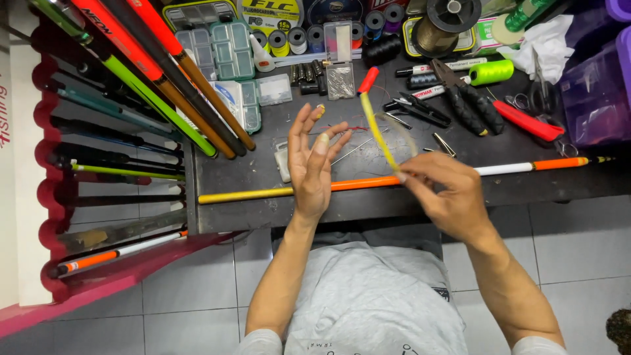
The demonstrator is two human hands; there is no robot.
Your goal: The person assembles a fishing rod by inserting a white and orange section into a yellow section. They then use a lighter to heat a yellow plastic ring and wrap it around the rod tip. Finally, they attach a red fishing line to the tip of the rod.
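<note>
right hand: yours, nearest the camera, fingers pinched shut on the lower end of a slim yellow float with a red tip; a loop of clear line stands off it just beside your fingertips.
left hand: open, palm turned toward the right, fingers spread and raised; holds nothing that I can see. A bit of tape or padding shows on two fingertips.
float position: up off the worktop, tilted, red tip pointing away from you, between the two hands and closer to the right one; left hand near it, not touching.
progress: my read is mid-rigging. Float is in hand and line is at it, but whether the line is threaded or knotted is too fine to tell. Nothing looks finished or set aside.
under the hands: long yellow-orange-white rod section lying across the worktop edge.
farther back: black-handled pliers, red-handled cutter, clear tackle boxes, line spools along the back.
left side: red rack of rods.
</note>
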